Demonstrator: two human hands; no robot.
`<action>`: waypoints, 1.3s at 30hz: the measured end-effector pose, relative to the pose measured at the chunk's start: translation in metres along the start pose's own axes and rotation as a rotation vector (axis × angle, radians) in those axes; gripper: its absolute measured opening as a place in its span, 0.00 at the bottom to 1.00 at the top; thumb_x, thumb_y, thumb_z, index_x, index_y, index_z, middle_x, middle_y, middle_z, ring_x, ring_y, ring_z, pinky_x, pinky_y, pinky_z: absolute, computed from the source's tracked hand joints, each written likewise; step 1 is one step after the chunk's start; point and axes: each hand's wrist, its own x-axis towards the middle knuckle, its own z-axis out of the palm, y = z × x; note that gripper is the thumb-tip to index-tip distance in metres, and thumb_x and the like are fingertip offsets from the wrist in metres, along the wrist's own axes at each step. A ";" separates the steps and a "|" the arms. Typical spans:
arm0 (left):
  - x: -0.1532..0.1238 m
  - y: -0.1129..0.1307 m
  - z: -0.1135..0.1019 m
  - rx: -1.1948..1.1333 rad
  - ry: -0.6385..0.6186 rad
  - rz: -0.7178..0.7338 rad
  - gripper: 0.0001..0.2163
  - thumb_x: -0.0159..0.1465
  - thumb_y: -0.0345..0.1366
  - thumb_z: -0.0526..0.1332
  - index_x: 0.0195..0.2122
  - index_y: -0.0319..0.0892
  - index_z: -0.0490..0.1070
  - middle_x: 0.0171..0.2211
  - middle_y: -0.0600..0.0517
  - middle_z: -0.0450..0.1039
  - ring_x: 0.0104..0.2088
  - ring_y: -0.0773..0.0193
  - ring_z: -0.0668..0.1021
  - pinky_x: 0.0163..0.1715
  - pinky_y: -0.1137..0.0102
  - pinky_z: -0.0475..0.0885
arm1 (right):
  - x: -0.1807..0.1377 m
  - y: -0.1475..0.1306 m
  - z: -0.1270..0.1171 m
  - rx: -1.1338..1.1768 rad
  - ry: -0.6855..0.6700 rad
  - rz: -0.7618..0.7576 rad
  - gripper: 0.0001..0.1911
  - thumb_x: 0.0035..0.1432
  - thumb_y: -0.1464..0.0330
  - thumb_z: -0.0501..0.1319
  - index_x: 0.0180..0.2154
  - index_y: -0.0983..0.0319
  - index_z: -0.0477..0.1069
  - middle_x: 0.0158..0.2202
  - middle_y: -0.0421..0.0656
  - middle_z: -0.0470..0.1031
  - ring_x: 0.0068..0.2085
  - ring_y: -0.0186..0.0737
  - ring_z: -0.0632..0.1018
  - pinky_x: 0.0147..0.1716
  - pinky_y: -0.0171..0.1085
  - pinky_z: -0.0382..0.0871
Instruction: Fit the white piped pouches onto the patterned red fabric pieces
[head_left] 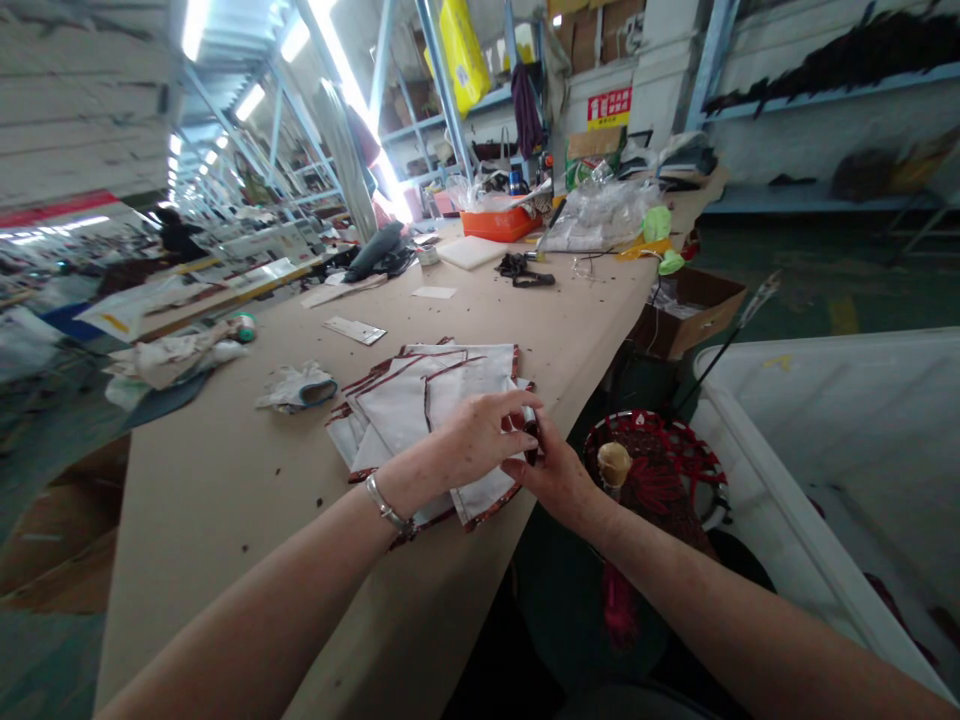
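A stack of white fabric pieces (420,395) edged in dark red lies on the brown table (225,480) near its right edge. My left hand (476,440) rests on the top piece, its fingers pinched on the cloth's edge. My right hand (551,470) meets it at the same edge, fingers closed around a small dark thing I cannot make out. A bracelet (384,503) sits on my left wrist.
A crumpled white cloth (296,388) lies left of the stack. Farther back are scissors (525,270), an orange tray (499,222), plastic bags and a white pad. A red stool (660,465), a cardboard box (694,310) and a white bin (840,430) stand to the right.
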 end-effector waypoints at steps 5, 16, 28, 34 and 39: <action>0.004 -0.005 0.005 0.052 -0.046 0.127 0.17 0.53 0.22 0.54 0.40 0.44 0.75 0.30 0.56 0.74 0.30 0.69 0.74 0.34 0.73 0.68 | -0.001 -0.001 -0.003 0.055 -0.043 0.055 0.39 0.46 0.60 0.64 0.58 0.65 0.55 0.52 0.52 0.69 0.48 0.46 0.73 0.47 0.45 0.70; -0.010 0.048 -0.013 0.840 0.195 0.286 0.06 0.60 0.28 0.55 0.31 0.40 0.71 0.33 0.48 0.69 0.37 0.59 0.73 0.34 0.67 0.71 | 0.010 -0.034 -0.020 0.128 -0.021 -0.141 0.16 0.56 0.70 0.54 0.46 0.61 0.72 0.41 0.41 0.76 0.43 0.38 0.75 0.45 0.38 0.70; -0.092 0.076 -0.004 0.527 0.744 0.019 0.08 0.52 0.30 0.62 0.34 0.43 0.68 0.27 0.56 0.68 0.26 0.69 0.70 0.27 0.72 0.67 | -0.026 -0.093 -0.074 -0.096 0.314 -0.474 0.18 0.48 0.76 0.54 0.42 0.60 0.69 0.37 0.38 0.74 0.38 0.34 0.74 0.39 0.34 0.68; -0.090 0.081 0.048 -0.920 0.834 -0.210 0.09 0.50 0.35 0.67 0.30 0.42 0.68 0.24 0.58 0.70 0.21 0.70 0.73 0.17 0.77 0.68 | -0.083 -0.075 -0.082 -0.533 -0.082 -0.447 0.15 0.51 0.78 0.54 0.40 0.58 0.71 0.33 0.40 0.74 0.35 0.38 0.74 0.36 0.35 0.65; -0.091 0.088 0.083 -1.321 0.717 -0.402 0.15 0.43 0.36 0.73 0.29 0.41 0.71 0.27 0.56 0.74 0.26 0.69 0.76 0.24 0.75 0.75 | -0.106 -0.032 -0.081 -0.374 -0.128 -0.176 0.12 0.54 0.75 0.55 0.39 0.59 0.72 0.32 0.41 0.75 0.34 0.39 0.75 0.35 0.36 0.65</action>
